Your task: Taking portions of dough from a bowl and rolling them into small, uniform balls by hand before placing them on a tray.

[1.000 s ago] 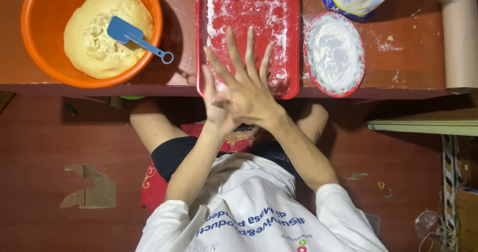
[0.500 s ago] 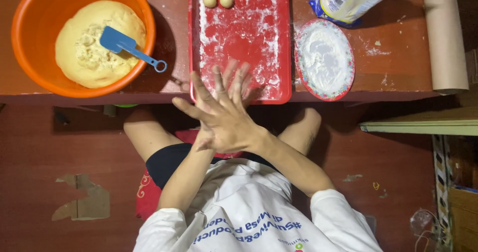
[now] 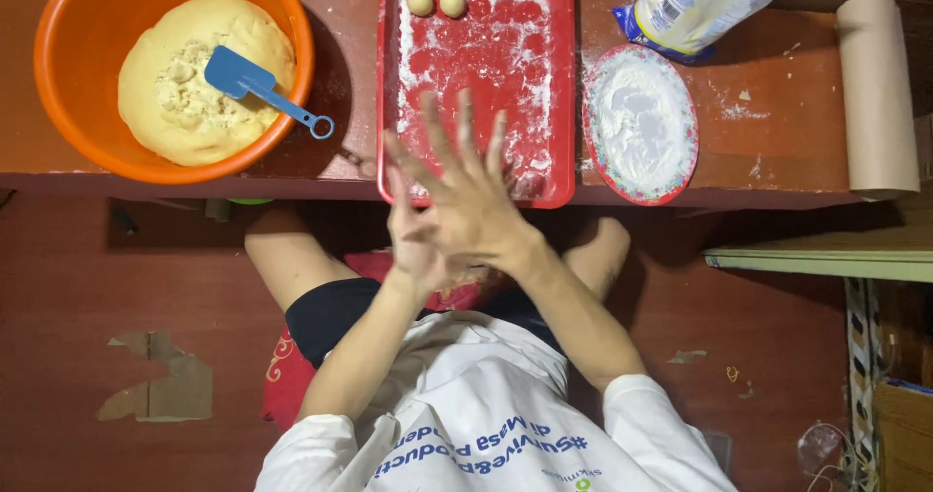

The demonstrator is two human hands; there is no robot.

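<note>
warm, fairly bright overhead light, sharp focus on the table (image 3: 777, 162), hands (image 3: 457, 210) slightly motion-blurred, deep shadow beneath the table edge

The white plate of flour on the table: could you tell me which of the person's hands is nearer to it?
The right hand. It lies on top of the left hand, fingers over the red tray beside the plate of flour; the left sits lower and farther away.

A reddish-brown wooden worktop (image 3: 777, 152) runs ahead of the grip. Beneath is a dark red floor (image 3: 117, 317) with a worn, peeling patch (image 3: 160, 390) left of the grip. Lighting is warm and dim.
</note>
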